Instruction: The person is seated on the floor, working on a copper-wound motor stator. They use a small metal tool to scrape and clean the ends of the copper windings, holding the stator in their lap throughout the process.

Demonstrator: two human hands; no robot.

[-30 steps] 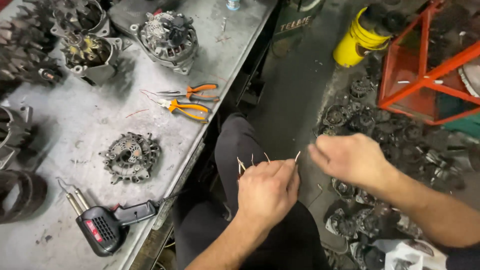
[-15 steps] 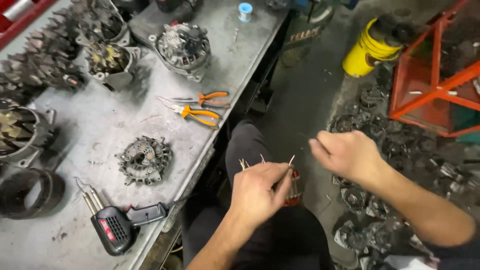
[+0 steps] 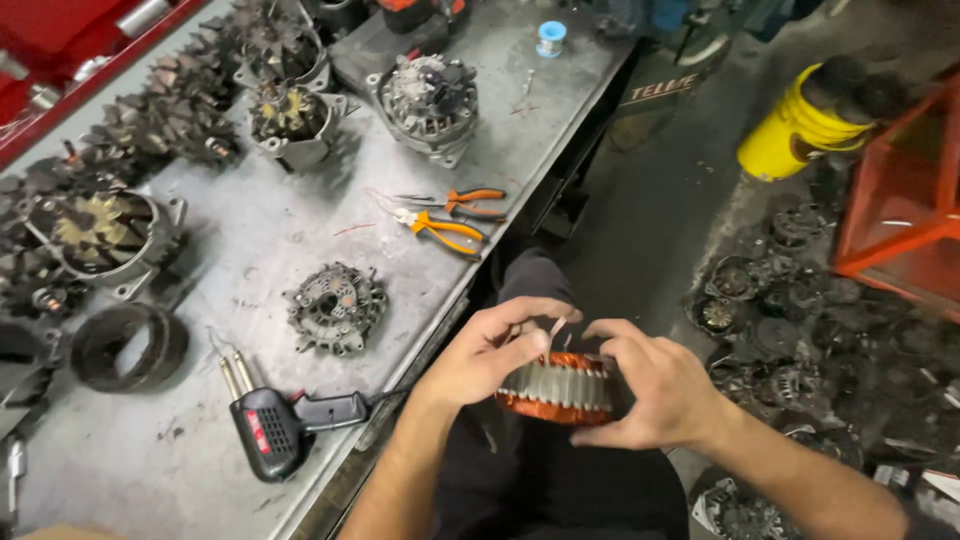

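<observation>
Left hand (image 3: 490, 352): fingers curled over the near rim of the stator ring (image 3: 556, 388), thumb and forefinger pinched at the short wire leads rising from its top. Right hand (image 3: 650, 385): closed around the far side of the same ring, palm cupping the outer wall. Item held over the lap, just off the edge of the grey workbench (image 3: 300, 230), clear of its surface. Handling, judged: dense steel core, likely heavy for its bulk and rigid; best gripped by the ribbed outer band. Copper windings probably scratch easily; leads stiff but bendable. Appearance: ring of silver laminations, orange-red copper coils bulging above and below. Nearby: black soldering gun (image 3: 278, 425), orange-handled pliers (image 3: 445, 228), round finned plate (image 3: 335, 306).
</observation>
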